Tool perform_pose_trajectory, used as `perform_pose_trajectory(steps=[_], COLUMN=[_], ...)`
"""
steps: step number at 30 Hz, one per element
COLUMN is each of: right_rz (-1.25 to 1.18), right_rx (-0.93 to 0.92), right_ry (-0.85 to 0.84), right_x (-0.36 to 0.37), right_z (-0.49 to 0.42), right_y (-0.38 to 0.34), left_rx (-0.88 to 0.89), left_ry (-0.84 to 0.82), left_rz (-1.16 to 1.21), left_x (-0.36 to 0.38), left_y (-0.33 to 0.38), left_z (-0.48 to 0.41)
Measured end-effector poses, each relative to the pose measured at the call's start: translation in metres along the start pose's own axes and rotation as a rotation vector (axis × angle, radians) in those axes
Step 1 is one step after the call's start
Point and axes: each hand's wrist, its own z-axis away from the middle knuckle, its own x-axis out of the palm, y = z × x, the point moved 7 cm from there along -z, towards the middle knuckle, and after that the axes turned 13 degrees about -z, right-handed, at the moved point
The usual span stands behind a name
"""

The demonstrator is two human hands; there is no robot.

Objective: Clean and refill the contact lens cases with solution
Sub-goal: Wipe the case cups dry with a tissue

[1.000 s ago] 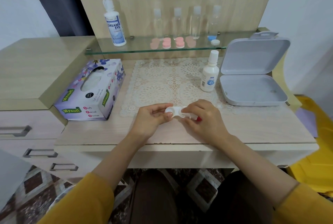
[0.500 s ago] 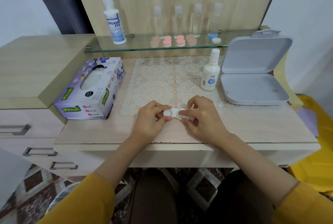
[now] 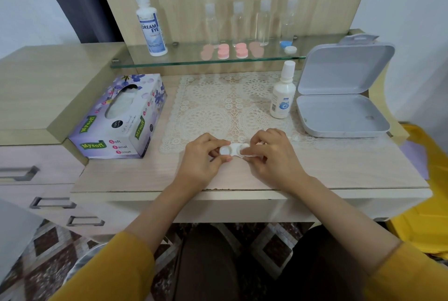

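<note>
- Over the last second the left hand (image 3: 202,162) has closed in. Its thumb and forefinger lay loosely at the end of the white lens case (image 3: 234,150) and now pinch the round left cap from both sides.
- The right hand (image 3: 274,155) has kept its grip on the other end, with fingers curled over it so the right cap is mostly hidden. Something white shows under its fingertips, but it cannot be told whether that is a cap or tissue.
- The case has hardly shifted. It sits between the two hands at the front centre of the desk (image 3: 339,167), at the near edge of the lace mat (image 3: 218,106). It is unclear whether it rests on the surface or is held just off it.
- This looks like one hand bracing while the other unscrews the left cap, so the task seems to be at an early stage — opening, with cleaning and refilling still to come. The small solution bottle (image 3: 282,97) stands capped and well apart from the case.
- The case's long axis runs left to right, roughly parallel to the desk's front edge. The visible cap face points up — toward the camera.
</note>
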Motion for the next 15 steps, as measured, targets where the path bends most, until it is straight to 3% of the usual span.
perform_pose_trajectory(steps=[10,15], right_rz=[-0.097,-0.030], right_rx=[0.039,0.007], right_ry=[0.061,0.060], right_x=[-0.009,-0.008], right_z=[0.002,0.001], right_y=[0.000,-0.002], left_rx=[0.003,0.009], left_ry=[0.003,-0.002], left_rz=[0.009,0.007], left_x=[0.001,0.002], left_y=[-0.001,-0.002], left_z=[0.002,0.002])
